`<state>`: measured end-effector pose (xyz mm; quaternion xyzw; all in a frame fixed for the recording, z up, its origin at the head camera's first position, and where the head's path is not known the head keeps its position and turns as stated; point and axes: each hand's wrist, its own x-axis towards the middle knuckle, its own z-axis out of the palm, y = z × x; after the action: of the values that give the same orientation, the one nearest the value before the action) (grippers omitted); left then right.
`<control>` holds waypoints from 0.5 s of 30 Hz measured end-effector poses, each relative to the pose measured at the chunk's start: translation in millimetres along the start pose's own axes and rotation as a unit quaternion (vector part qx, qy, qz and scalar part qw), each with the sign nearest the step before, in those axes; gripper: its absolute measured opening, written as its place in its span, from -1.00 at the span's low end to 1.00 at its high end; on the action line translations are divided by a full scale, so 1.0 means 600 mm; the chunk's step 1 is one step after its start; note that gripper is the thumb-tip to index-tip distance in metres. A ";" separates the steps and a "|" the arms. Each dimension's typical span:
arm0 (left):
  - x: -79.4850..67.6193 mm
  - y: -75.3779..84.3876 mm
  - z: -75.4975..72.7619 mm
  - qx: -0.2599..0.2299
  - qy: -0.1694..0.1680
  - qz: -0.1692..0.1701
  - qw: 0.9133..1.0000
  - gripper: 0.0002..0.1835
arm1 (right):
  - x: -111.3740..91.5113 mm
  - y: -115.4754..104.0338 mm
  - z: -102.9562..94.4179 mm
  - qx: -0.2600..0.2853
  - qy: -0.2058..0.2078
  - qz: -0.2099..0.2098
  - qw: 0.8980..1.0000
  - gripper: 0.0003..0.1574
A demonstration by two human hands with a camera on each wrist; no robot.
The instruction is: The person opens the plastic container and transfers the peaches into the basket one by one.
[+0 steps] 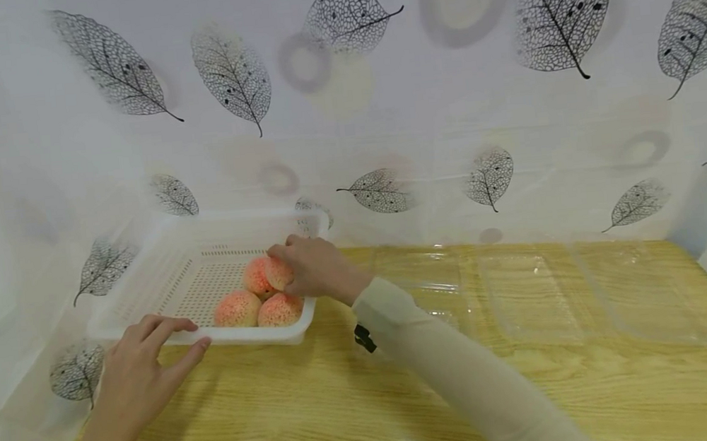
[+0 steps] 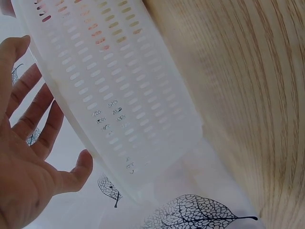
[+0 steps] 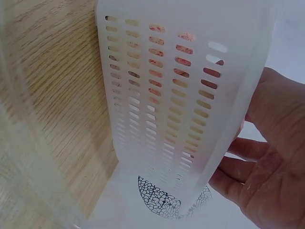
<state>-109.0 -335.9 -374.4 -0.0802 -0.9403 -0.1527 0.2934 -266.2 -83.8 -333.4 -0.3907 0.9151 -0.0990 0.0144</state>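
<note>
A white perforated plastic basket (image 1: pixel 256 335) stands at the left of the table with several peaches in its front right corner, pink and yellow with speckled skins. My right hand (image 1: pixel 316 267) reaches over the basket's right rim and grips one peach (image 1: pixel 278 274). Three others, among them a front peach (image 1: pixel 237 310), lie close around it. At the front left rim is my left hand (image 1: pixel 144 368), fingers loosely bent and holding nothing, with thumb and fingertips right at the edge. From the right wrist view, the basket wall (image 3: pixel 190 95) largely hides the peaches.
Several clear plastic trays (image 1: pixel 530 296) lie side by side on the right part of the wood-grain table (image 1: pixel 320 408). A white leaf-print sheet (image 1: pixel 421 122) hangs behind the table and along the left side, close to the basket.
</note>
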 end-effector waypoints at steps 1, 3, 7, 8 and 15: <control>0.000 0.000 0.000 0.000 -0.001 -0.001 1.000 -0.71 | 0.001 -0.001 0.001 -0.006 -0.001 0.002 1.000 -0.15; 0.000 0.001 0.000 0.002 -0.001 -0.002 1.000 -0.71 | 0.002 -0.002 0.003 -0.015 -0.003 0.008 1.000 -0.16; 0.001 0.001 0.002 0.004 0.001 0.002 1.000 -0.71 | 0.005 -0.003 0.007 -0.037 -0.001 0.016 0.999 -0.17; 0.001 0.000 0.002 0.006 0.003 0.003 1.000 -0.71 | 0.005 -0.004 0.008 -0.042 0.001 0.018 0.999 -0.18; 0.001 -0.001 0.001 0.002 0.005 0.006 1.000 -0.71 | 0.006 -0.007 0.013 -0.063 0.008 0.023 0.998 -0.18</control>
<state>-110.0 -336.1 -375.0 -0.0844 -0.9387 -0.1497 0.2988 -264.6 -90.5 -340.3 -0.3693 0.9282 -0.0440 -0.0151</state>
